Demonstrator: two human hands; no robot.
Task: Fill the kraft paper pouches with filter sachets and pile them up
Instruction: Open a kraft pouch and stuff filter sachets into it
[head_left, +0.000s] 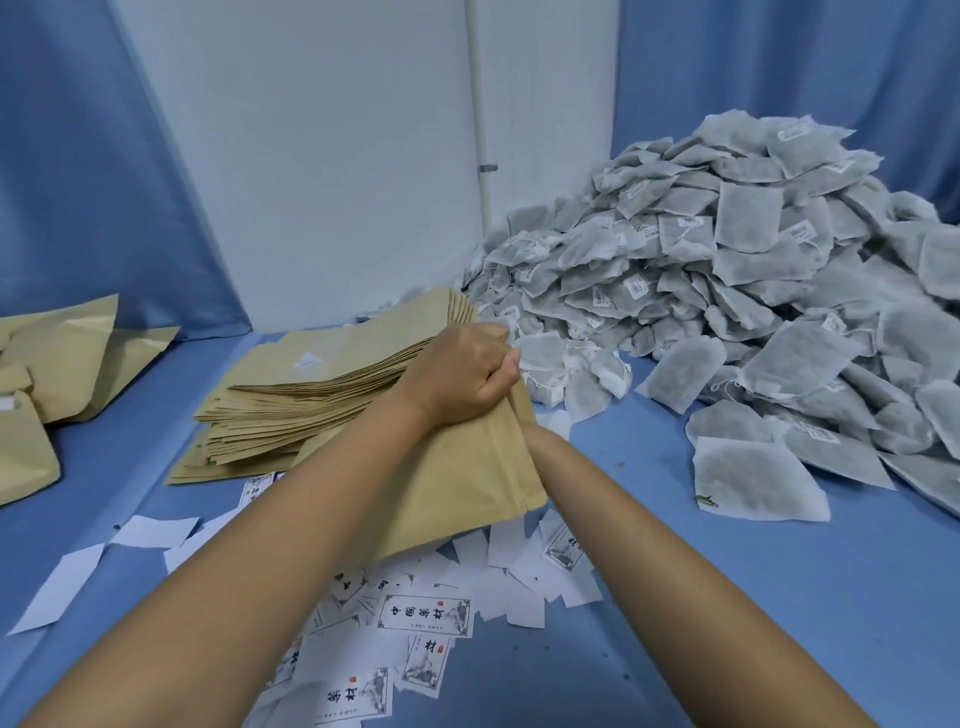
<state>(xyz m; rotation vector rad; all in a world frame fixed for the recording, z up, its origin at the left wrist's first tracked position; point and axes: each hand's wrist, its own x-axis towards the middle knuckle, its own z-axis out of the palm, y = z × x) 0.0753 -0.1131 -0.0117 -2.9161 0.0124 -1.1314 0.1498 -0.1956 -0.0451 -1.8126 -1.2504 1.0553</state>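
- Gripped at centre by the left hand (467, 374): one kraft paper pouch (457, 483), tilted up off the table, with fingers curled tight over its upper corner.
- Reaching in from 5 o'clock: the right forearm (649, 545), cut off at the wrist by the pouch's 3 o'clock edge. Right hand hidden there, so no telling whether spread or clenched.
- Just at 9 o'clock of the held pouch, touching it: a fanned stack of empty pouches (280, 415), lying flat.
- At 2 o'clock, heaped high toward the wall corner: a pile of filter sachets (727, 260), greyish, many with small white tags and strings. A few stragglers spilled down to 3 o'clock.
- At far 9 o'clock, by the frame edge: more kraft pouches (62, 364), loosely overlapped. Filled or not, impossible to say.
- At 6 o'clock, under both forearms: scattered paper labels (423, 613), some printed side up, some blank.
- Beneath everything: blue cloth (779, 623).
- Behind, at 12 o'clock: a white wall panel (311, 156) flanked by blue curtains (78, 182).
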